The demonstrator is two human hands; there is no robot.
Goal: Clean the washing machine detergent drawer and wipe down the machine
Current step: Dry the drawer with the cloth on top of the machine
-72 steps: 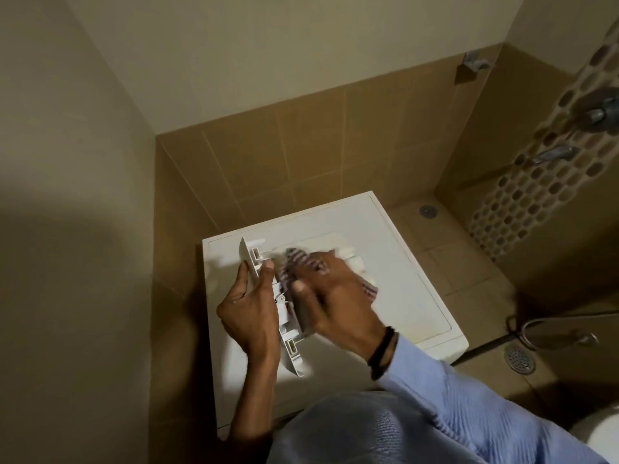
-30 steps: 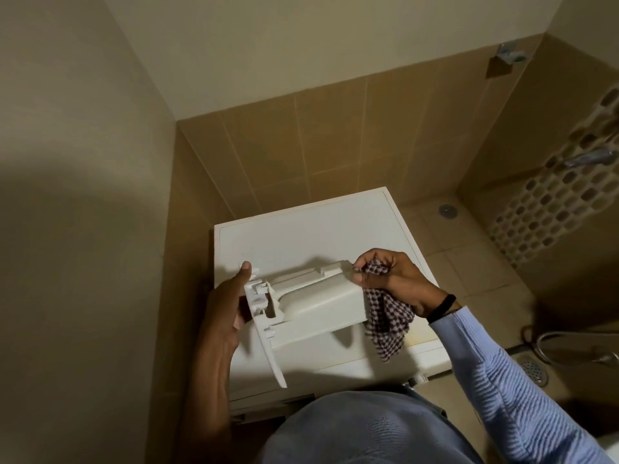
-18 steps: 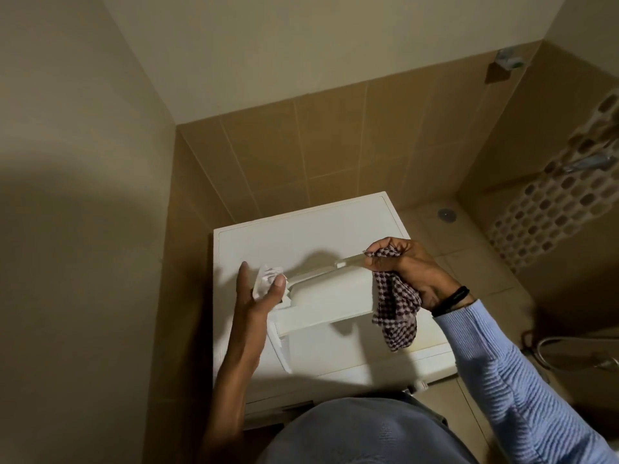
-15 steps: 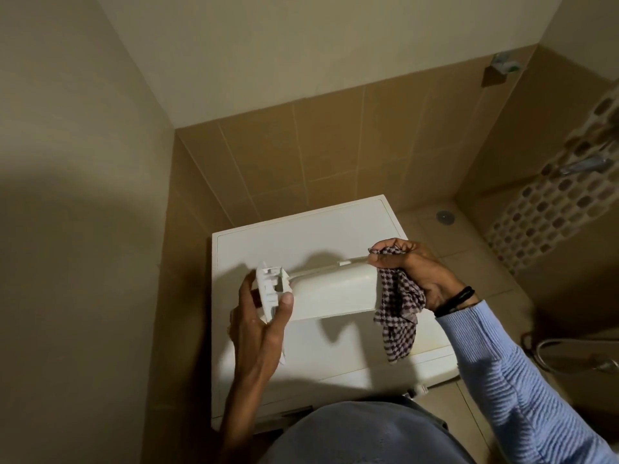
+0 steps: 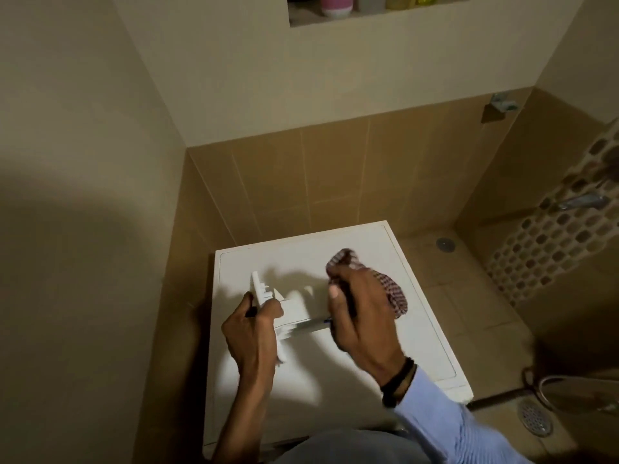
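Observation:
The white washing machine (image 5: 361, 360) stands in a tiled corner, seen from above. Over its top, my left hand (image 5: 253, 329) grips the front-panel end of the white detergent drawer (image 5: 291, 308), which is held off the lid. My right hand (image 5: 363, 316) holds a bunched checked cloth (image 5: 385, 283) against the drawer's right end and covers much of that end. The cloth's loose part hangs past the hand to the right. The drawer is partly blurred.
A wall niche (image 5: 368, 10) above holds bottles, one pink. Beige walls close in on the left and behind. To the right lie a tiled shower floor with a round drain (image 5: 445, 244), a second drain (image 5: 535, 418), a tap (image 5: 582, 200) and a hose (image 5: 569, 386).
The view has tilted up, showing the niche. My right hand with the cloth has come over the drawer's right end; the drawer has turned in my left hand.

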